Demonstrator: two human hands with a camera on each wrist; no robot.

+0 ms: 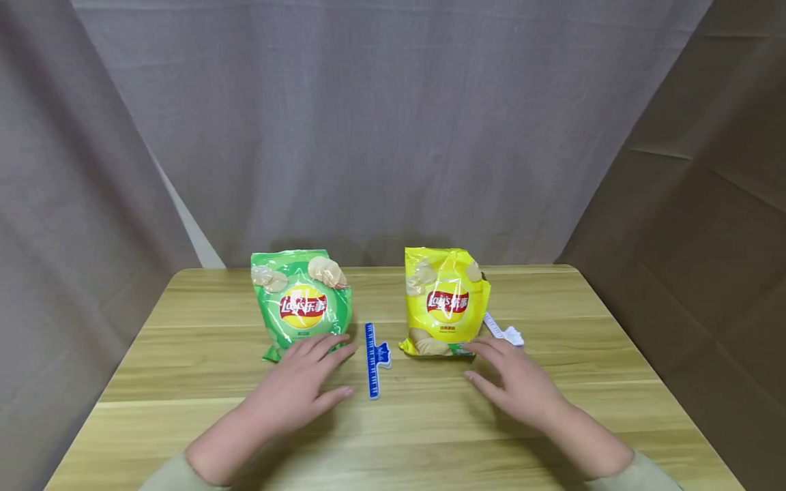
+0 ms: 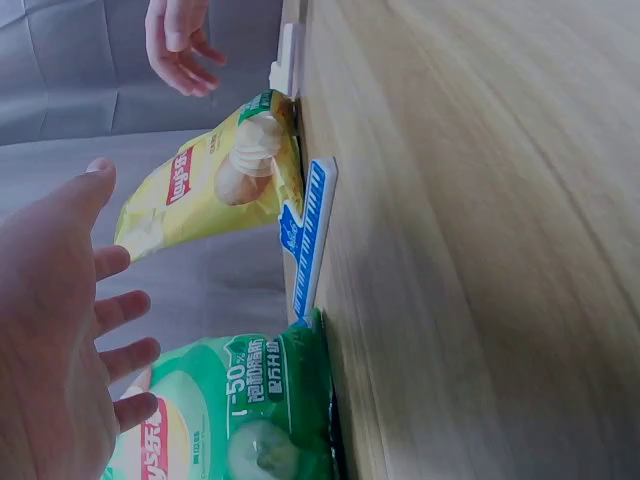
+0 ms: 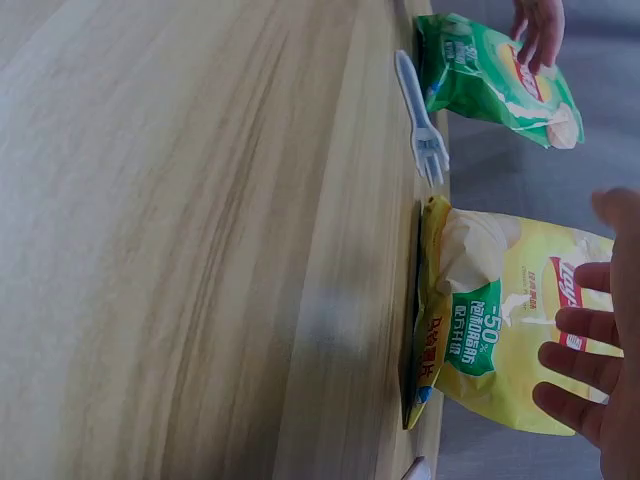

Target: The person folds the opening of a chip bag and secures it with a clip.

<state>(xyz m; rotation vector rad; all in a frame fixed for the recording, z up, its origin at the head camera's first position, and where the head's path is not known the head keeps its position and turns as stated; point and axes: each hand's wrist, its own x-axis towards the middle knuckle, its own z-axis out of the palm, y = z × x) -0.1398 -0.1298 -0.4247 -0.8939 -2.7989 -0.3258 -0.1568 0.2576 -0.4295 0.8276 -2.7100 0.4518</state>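
My left hand (image 1: 291,385) hovers over the table in front of a green bag of Lay's chips (image 1: 303,290), fingers spread and relaxed, overlapping the bag's lower edge in the head view. Nothing is in its grasp; the palm (image 2: 45,350) shows bare in the left wrist view. My right hand (image 1: 522,385) is likewise spread and holds nothing, with fingertips close to the lower right corner of a yellow Lay's bag (image 1: 445,300). Between the bags lies a blue bag clip (image 1: 372,361) with a ruler-like bar. A white clip (image 1: 511,335) lies partly hidden behind the yellow bag.
Both bags stand toward the back of a wooden table (image 1: 393,443) with rounded far corners. A grey curtain (image 1: 393,136) hangs right behind its far edge, and a brown panel (image 1: 700,273) rises on the right side.
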